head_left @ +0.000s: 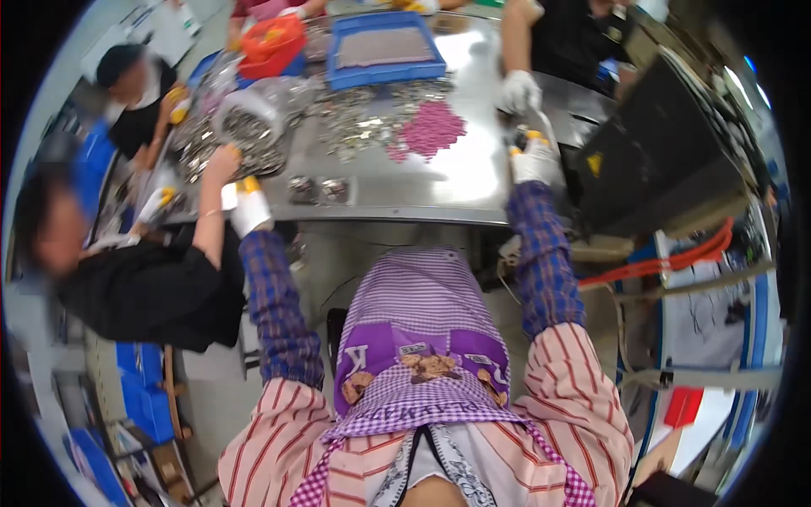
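My left hand (pixel 251 211), in a white glove with yellow fingertips, is at the table's front edge, left of centre. Its fingers are drawn together beside a small white flat piece (pixel 229 198); what they grip is unclear. Just beyond is a co-worker's bare hand (pixel 223 162). Two small clear packets of metal parts (pixel 318 190) lie to its right. My right hand (pixel 535 162), gloved the same way, is at the table's right end with fingers curled. Whatever it holds there is too small and blurred to name. Another person's white-gloved hand (pixel 519 91) is close beyond it.
Loose metal parts (pixel 359 122) and a pile of pink pieces (pixel 432 130) cover the table's middle. Behind them stands a blue tray (pixel 341 79). A clear bag of metal parts (pixel 249 118) lies left, near a red basket (pixel 272 40). A dark machine (pixel 655 160) stands right.
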`<state>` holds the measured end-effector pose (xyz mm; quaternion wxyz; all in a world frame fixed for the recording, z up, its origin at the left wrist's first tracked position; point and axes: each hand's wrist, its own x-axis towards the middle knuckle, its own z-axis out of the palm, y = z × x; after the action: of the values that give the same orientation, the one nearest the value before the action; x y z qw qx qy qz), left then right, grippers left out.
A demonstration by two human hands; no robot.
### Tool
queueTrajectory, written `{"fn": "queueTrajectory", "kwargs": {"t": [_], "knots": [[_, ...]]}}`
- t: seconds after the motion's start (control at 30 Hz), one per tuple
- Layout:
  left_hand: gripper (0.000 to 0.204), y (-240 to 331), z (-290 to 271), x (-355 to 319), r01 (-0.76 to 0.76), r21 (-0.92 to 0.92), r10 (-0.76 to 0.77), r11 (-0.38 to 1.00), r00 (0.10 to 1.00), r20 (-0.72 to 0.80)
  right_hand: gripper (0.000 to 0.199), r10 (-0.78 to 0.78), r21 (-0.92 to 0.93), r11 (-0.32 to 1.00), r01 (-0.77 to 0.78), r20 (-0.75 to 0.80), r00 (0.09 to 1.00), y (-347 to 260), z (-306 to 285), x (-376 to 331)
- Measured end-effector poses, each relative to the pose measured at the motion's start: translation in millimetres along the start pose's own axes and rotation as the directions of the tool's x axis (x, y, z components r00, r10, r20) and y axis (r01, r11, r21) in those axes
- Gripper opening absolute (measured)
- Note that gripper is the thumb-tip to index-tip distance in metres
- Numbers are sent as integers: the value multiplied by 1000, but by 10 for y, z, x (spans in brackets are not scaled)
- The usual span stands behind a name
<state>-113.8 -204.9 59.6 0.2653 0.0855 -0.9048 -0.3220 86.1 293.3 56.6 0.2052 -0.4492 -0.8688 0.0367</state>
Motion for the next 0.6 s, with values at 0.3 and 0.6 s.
{"fn": "queueTrajectory", "kwargs": {"t": [0.3, 0.6], "knots": [[40, 549, 419, -528, 157, -59, -138, 986, 959, 246, 47, 20, -95, 995, -12, 82, 996, 75, 119, 117], [37, 873, 582, -958, 41, -126, 31, 991, 852, 522, 48, 63, -360, 931, -65, -16, 998, -141, 31, 152]]}}
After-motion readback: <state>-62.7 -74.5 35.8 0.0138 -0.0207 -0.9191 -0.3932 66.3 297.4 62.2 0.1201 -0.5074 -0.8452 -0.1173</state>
